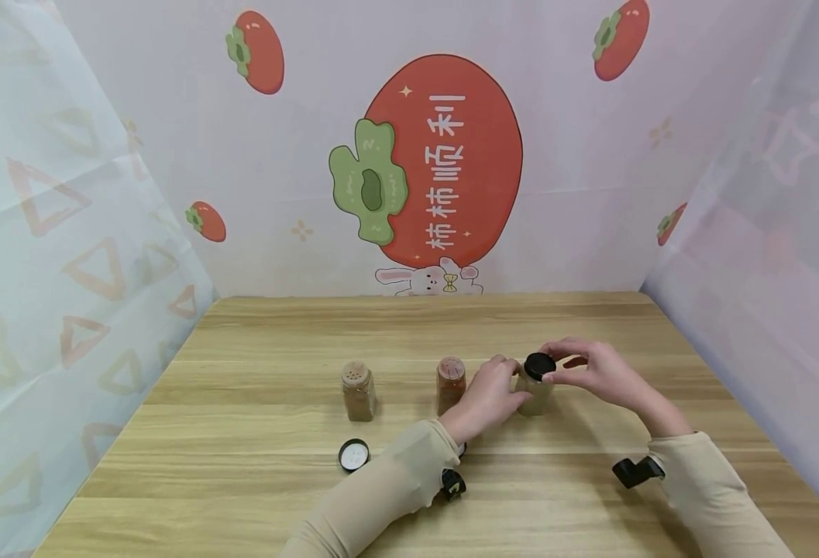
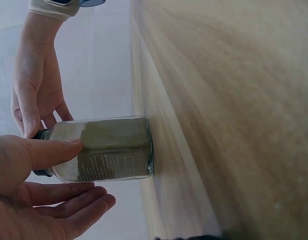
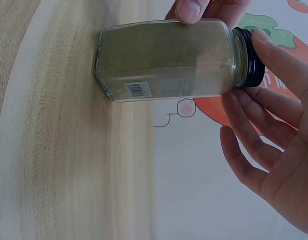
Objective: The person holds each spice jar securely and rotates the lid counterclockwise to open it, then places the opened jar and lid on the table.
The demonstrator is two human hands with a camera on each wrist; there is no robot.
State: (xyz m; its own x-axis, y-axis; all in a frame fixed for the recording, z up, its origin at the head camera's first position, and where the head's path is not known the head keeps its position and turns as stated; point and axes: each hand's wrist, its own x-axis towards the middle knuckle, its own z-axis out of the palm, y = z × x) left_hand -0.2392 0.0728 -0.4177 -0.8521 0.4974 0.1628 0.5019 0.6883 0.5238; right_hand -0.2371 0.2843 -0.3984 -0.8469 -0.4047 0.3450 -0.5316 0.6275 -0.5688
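Observation:
A glass spice jar (image 1: 535, 399) of greenish-brown powder stands upright on the table, right of centre, wearing a black screw cap (image 1: 540, 366). My left hand (image 1: 490, 394) holds the jar's body from the left, thumb on one side and fingers on the other. From the right, my right hand (image 1: 596, 373) pinches the cap's rim between thumb and fingers. The right wrist view shows the cap (image 3: 254, 59) on the jar's neck and a barcode label on the glass (image 3: 168, 65). In the left wrist view the thumb of the left hand (image 2: 24, 190) lies along the jar (image 2: 114, 150).
Two uncapped spice jars with perforated tops stand to the left, one with tan powder (image 1: 359, 395), the other with reddish powder (image 1: 450, 384). A black cap (image 1: 354, 455) lies white inside up near the front. Another cap (image 1: 462, 449) is mostly hidden behind the left wrist.

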